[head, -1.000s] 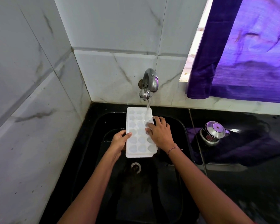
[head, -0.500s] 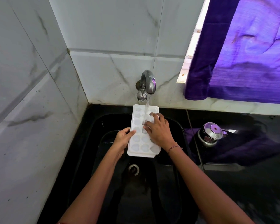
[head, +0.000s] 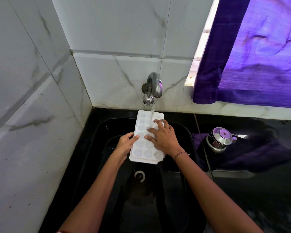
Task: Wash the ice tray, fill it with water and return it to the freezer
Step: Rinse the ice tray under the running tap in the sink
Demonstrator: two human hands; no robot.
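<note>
1. The white ice tray (head: 141, 148) is over the black sink (head: 97, 135), lengthwise between the 2 hands. Its far short end sits under the tap (head: 154, 86), beyond the fingertips, and its near short end is closest to the wrists.
2. The left hand (head: 126, 144) grips the tray's left long edge about halfway along. The thumb lies on the top rim, and the fingers curl under the tray and are mostly out of sight.
3. The right hand (head: 163, 138) lies flat on top of the tray. Its fingers are straight and spread across the cells of the far half, and its palm covers the right edge.
4. A thin stream of water (head: 152, 111) falls from the tap and lands on the tray right at the right hand's fingertips.
5. The cells nearer the wrists are uncovered and run 3 across, with rounded shapes. I cannot tell whether they hold water.
6. The round drain (head: 139, 176) is below the tray's near end, between the 2 forearms.
7. A thin bracelet (head: 180, 154) circles the right wrist.
8. Well to the right of the right hand, a lidded metal pot (head: 220, 138) stands on the glossy black counter (head: 259, 190).
9. A purple curtain (head: 259, 56) hangs above the pot, beyond the right hand.
10. White marbled wall tiles (head: 116, 31) rise behind the tap and along the wall left of the left hand.
</note>
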